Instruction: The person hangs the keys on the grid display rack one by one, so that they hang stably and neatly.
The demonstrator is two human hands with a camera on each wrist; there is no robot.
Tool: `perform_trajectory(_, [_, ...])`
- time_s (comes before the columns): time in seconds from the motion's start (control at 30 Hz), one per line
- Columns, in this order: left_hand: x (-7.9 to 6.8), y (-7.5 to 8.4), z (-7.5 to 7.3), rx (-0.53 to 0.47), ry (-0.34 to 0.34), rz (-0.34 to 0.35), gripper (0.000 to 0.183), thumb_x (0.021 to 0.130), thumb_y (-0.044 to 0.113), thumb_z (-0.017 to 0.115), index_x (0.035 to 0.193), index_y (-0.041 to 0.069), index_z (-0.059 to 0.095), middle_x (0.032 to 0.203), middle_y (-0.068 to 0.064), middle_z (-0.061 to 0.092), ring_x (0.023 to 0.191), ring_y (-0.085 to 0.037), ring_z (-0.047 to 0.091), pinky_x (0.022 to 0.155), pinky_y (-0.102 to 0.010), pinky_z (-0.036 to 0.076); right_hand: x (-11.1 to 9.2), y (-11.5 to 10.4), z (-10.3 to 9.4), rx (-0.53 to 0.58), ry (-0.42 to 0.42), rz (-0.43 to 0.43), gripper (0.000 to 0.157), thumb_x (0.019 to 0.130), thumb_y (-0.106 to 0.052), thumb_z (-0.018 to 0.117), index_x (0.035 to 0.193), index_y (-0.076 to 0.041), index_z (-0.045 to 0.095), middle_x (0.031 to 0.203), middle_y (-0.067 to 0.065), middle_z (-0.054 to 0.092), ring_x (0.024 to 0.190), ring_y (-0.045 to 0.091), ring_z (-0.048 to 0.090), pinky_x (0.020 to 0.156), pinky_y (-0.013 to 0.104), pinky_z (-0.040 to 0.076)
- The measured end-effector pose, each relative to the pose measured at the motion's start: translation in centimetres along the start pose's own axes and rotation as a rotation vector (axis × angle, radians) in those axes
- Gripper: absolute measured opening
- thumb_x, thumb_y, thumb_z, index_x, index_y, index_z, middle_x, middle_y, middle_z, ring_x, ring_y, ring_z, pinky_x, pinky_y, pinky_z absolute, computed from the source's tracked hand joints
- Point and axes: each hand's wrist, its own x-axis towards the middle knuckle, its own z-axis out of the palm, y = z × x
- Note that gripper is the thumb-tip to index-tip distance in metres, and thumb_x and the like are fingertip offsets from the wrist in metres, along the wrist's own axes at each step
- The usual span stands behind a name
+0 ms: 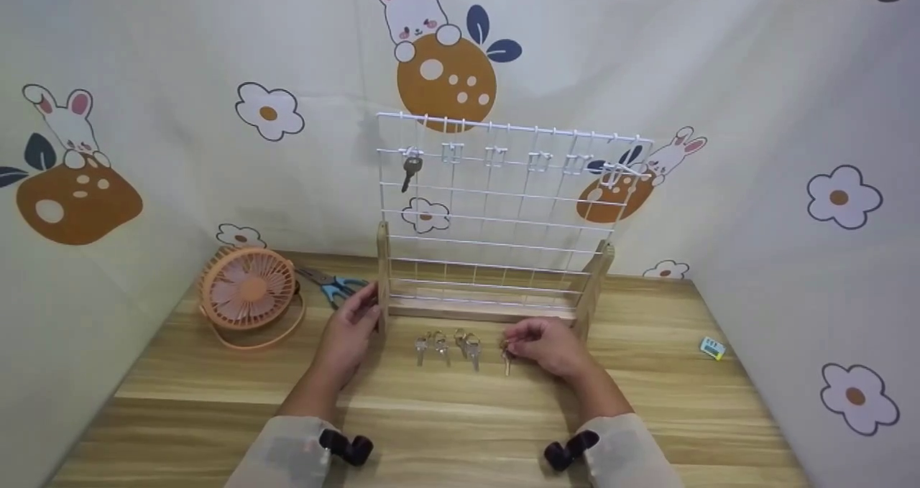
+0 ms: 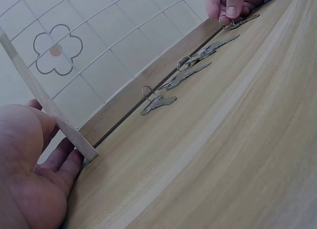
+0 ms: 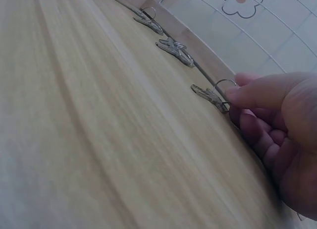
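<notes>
A white wire grid rack (image 1: 474, 249) stands upright in a wooden frame, with small white hooks (image 1: 496, 154) along its upper part. One dark key (image 1: 411, 170) hangs from the leftmost hook. At the rack's left end, my left hand (image 1: 346, 337) grips the wooden side post (image 2: 69, 132) between thumb and fingers. My right hand (image 1: 550, 346) pinches the ring (image 3: 225, 81) of the rightmost key (image 1: 507, 364) between thumb and forefinger, low at the table. Several more silver keys with rings (image 1: 472, 353) lie in a row to its left, in front of the base.
An orange desk fan (image 1: 248, 290) stands at the left, with blue-handled scissors (image 1: 334, 287) behind my left hand. A small white and green box (image 1: 712, 348) lies far right on the wooden table (image 1: 445, 430). Printed cloth walls (image 1: 180, 150) enclose the back and sides.
</notes>
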Motion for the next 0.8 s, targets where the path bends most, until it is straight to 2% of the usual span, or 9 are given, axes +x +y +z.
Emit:
perform_trajectory(0.13, [0.1,0.0,-0.1,-0.001,-0.009,0.004,0.05,0.113,0.01,0.053,0.162,0.016,0.046,0.166,-0.011,0.048,0.156,-0.03,0.046,0.129,-0.042,0.042,0.0,0.0,0.1,0.001,0.059,0.016,0.02,0.091,-0.009,0.082,0.11,-0.004,0.081,0.105,0.01,0.083,0.089,0.009,0.072,0.079,0.019,0.059])
perform_trajectory(0.23, [0.1,0.0,-0.1,0.005,-0.009,-0.003,0.05,0.113,0.011,0.053,0.162,0.017,0.047,0.166,-0.01,0.048,0.156,-0.03,0.046,0.129,-0.042,0.042,0.1,0.0,0.2,0.101,0.103,0.037,0.023,0.091,-0.009,0.083,0.112,0.001,0.08,0.104,0.01,0.083,0.087,0.009,0.073,0.078,0.02,0.061])
perform_trajectory(0.33, [0.0,0.0,-0.1,0.012,-0.004,-0.017,0.05,0.113,0.012,0.054,0.162,0.019,0.047,0.166,-0.007,0.049,0.156,-0.028,0.046,0.129,-0.041,0.043,0.2,-0.2,0.3,0.245,0.139,0.057,0.028,0.091,-0.007,0.084,0.114,0.007,0.077,0.098,0.007,0.083,0.083,0.01,0.074,0.075,0.022,0.064])
perform_trajectory(0.43, [0.0,0.0,-0.1,0.008,0.002,-0.026,0.05,0.112,0.013,0.054,0.162,0.02,0.047,0.166,-0.007,0.049,0.156,-0.028,0.046,0.128,-0.041,0.043,0.2,-0.8,0.4,0.334,0.178,0.064,0.031,0.09,-0.007,0.085,0.116,0.008,0.077,0.095,0.001,0.082,0.083,0.01,0.074,0.076,0.024,0.065])
perform_trajectory(0.63, [-0.1,0.0,-0.1,-0.018,-0.01,-0.007,0.051,0.112,0.01,0.054,0.163,0.015,0.045,0.168,-0.01,0.046,0.157,-0.029,0.044,0.129,-0.041,0.041,0.0,-2.5,0.7,0.385,0.25,0.0,0.03,0.089,-0.005,0.086,0.115,0.007,0.078,0.099,0.0,0.082,0.09,0.007,0.075,0.081,0.02,0.064])
perform_trajectory(0.8, [-0.1,0.1,-0.1,-0.001,-0.013,-0.002,0.051,0.113,0.011,0.053,0.163,0.014,0.044,0.17,-0.012,0.044,0.158,-0.031,0.042,0.129,-0.042,0.041,-0.4,-4.7,0.8,0.477,0.262,-0.017,0.024,0.09,-0.001,0.084,0.112,0.007,0.079,0.095,0.001,0.081,0.086,0.011,0.077,0.082,0.025,0.067])
